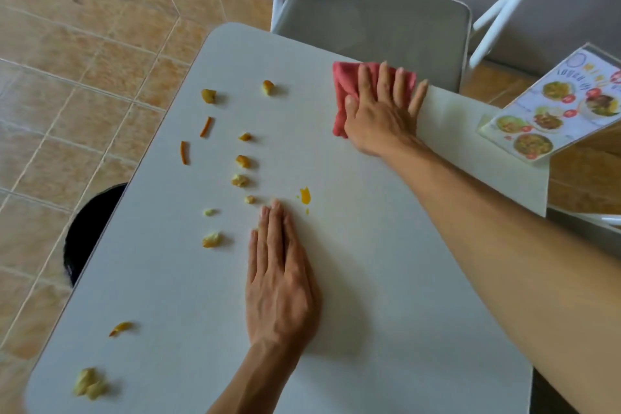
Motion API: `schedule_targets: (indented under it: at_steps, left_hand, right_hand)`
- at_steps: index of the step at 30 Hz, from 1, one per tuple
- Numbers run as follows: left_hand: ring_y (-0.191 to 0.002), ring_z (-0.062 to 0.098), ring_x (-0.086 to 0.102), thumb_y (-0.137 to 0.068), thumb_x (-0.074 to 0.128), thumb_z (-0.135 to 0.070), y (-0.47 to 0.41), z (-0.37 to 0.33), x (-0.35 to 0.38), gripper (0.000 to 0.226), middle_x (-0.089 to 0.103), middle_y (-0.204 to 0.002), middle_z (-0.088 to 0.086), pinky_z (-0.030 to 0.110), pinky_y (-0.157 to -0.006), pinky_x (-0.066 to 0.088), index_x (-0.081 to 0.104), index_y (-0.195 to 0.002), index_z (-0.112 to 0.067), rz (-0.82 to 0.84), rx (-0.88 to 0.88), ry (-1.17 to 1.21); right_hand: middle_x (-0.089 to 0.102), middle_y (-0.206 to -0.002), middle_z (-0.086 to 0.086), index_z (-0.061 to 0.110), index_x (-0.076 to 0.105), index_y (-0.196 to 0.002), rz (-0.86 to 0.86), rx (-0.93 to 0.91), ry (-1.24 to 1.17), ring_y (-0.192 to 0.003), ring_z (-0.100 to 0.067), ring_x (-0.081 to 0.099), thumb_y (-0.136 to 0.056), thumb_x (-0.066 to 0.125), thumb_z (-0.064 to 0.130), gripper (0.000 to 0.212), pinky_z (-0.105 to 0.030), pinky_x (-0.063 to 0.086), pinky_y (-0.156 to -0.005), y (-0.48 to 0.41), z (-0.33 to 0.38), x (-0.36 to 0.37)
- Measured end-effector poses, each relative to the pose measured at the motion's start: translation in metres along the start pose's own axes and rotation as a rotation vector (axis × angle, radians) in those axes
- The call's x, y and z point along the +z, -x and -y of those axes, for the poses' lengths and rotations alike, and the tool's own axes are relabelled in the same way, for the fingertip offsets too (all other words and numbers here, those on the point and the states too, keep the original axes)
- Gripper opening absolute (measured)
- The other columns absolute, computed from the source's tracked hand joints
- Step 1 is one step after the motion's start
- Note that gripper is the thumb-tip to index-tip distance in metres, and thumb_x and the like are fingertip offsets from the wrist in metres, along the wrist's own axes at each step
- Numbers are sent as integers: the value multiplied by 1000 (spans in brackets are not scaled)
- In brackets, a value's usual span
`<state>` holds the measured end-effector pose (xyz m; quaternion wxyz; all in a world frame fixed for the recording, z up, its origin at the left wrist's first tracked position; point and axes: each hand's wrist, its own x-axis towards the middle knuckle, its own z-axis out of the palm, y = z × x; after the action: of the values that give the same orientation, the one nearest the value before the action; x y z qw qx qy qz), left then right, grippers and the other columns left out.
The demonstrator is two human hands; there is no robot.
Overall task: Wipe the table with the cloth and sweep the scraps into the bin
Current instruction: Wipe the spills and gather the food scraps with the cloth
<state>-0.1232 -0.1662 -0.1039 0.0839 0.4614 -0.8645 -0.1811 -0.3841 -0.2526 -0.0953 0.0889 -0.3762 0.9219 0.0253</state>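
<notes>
A white table (369,245) fills the view. My right hand (379,111) presses flat on a red cloth (342,84) at the far edge of the table, fingers spread over it. My left hand (279,279) lies flat on the table's middle, fingers together, holding nothing. Several orange and yellow peel scraps (241,161) are scattered over the left half, with more near the front left corner (89,383). An orange stain (305,196) sits just right of my left fingertips. A black bin (90,228) stands on the floor beside the table's left edge, partly hidden under it.
A grey folding chair (369,17) stands beyond the table's far edge. A laminated menu stand (554,111) sits at the right far corner. Tan tiled floor (67,77) lies to the left.
</notes>
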Motion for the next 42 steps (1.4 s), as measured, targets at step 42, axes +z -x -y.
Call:
schedule_targets:
  at_steps: [42]
  left_hand:
    - [-153, 25, 10, -100, 39, -15, 97, 60, -29, 57, 19, -164, 11, 46, -123, 13, 25, -153, -2, 21, -132, 38]
  right_hand:
    - [24, -167, -9, 18, 28, -159, -85, -557, 25, -155, -26, 22, -105, 28, 40, 59, -54, 26, -122, 195, -16, 45]
